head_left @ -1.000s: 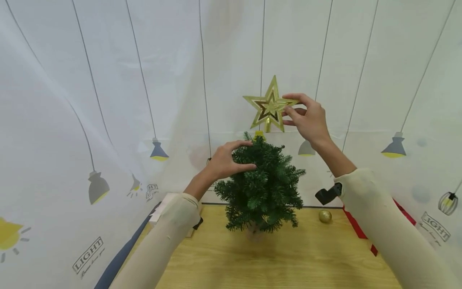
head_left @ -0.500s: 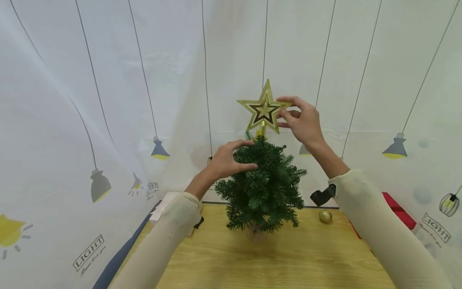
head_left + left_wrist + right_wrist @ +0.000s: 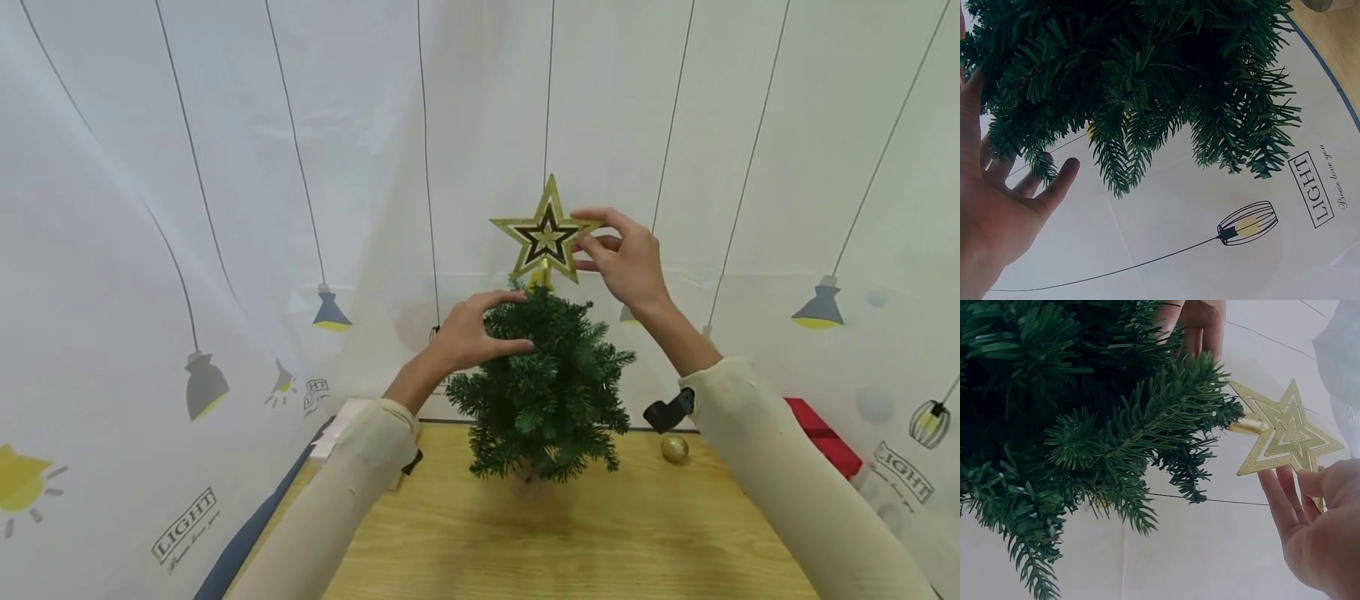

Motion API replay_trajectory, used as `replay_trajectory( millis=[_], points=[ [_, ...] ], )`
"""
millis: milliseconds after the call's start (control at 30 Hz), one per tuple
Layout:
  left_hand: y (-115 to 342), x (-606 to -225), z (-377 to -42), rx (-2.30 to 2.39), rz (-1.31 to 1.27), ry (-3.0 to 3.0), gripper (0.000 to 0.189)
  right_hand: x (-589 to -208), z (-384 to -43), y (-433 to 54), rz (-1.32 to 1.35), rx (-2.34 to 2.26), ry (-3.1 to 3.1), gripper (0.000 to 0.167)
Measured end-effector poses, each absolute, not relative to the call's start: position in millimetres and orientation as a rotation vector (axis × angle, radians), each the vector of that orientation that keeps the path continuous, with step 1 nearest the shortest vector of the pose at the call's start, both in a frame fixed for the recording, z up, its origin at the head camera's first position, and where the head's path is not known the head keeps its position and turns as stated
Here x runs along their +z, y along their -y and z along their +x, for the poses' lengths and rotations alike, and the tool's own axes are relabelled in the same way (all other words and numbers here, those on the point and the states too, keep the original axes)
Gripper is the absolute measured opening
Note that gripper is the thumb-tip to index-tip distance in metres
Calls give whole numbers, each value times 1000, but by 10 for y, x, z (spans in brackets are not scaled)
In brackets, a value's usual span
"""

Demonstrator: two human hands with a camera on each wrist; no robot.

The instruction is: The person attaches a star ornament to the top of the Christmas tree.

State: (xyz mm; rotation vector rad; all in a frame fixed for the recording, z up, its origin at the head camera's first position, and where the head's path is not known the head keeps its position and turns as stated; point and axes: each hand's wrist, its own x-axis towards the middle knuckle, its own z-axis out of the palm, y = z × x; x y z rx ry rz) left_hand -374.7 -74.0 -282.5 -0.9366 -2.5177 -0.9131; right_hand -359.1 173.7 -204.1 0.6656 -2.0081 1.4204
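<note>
A small green artificial Christmas tree (image 3: 551, 392) stands upright on the wooden table. My left hand (image 3: 468, 333) curves round its upper branches, thumb in front; in the left wrist view the fingers of the left hand (image 3: 1013, 187) reach in among the needles. Thumb and fingers of my right hand (image 3: 626, 258) pinch the right point of a gold star tree topper (image 3: 547, 236). The topper's short tube sits right at the tree's tip. In the right wrist view the star (image 3: 1291, 432) meets the topmost needles, which hide how far the tube covers the tip.
On the table (image 3: 585, 542) a gold bauble (image 3: 674, 449) lies right of the tree. A red item (image 3: 825, 437) is partly behind the right sleeve, and a whitish box (image 3: 341, 429) is beside the left sleeve. A lamp-printed white sheet (image 3: 360, 167) hangs behind.
My right hand has brought the star left and down, from just above the tree to its tip. The left hand keeps its place on the tree.
</note>
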Motion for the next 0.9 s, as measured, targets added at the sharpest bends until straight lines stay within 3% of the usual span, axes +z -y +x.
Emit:
replay_trajectory(
  millis=[900],
  points=[
    [742,-2855,-3726,-1073,-894,2476,72,-2284,-3587,-1737,706,1306,2083,30]
  ],
)
